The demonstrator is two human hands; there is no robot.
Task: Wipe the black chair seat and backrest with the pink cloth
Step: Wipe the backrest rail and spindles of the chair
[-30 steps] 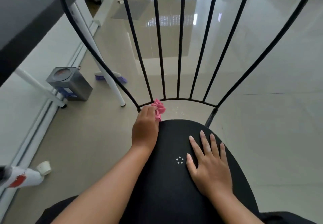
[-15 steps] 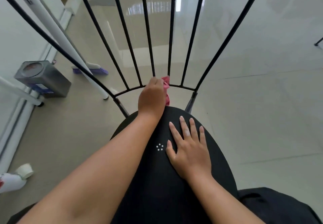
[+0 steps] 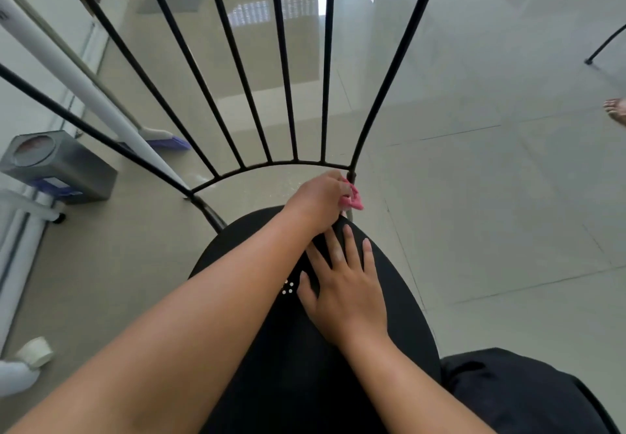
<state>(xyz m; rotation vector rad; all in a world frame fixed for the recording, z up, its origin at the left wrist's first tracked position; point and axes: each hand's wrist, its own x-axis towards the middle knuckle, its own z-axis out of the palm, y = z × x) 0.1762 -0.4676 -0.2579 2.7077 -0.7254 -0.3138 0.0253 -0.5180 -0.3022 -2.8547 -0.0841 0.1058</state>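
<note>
The black chair seat (image 3: 244, 250) fills the lower middle, with a small ring of white dots near its centre. Its backrest (image 3: 288, 95) is a fan of thin black metal bars joined by a curved lower rail. My left hand (image 3: 318, 200) grips the bunched pink cloth (image 3: 352, 198) against the right end of that rail, where the outer bar meets the seat. My right hand (image 3: 345, 284) lies flat on the seat with fingers spread, just behind the left hand.
A grey metal box (image 3: 57, 166) stands on the floor at left, beside a white table leg (image 3: 84, 95) and a purple broom head (image 3: 169, 142). A white bottle (image 3: 23, 369) lies at lower left. Another person's foot (image 3: 616, 112) shows at the right edge.
My left hand has slid the pink cloth along the lower backrest rail from the left end to the right end. The right hand stayed flat on the seat.
</note>
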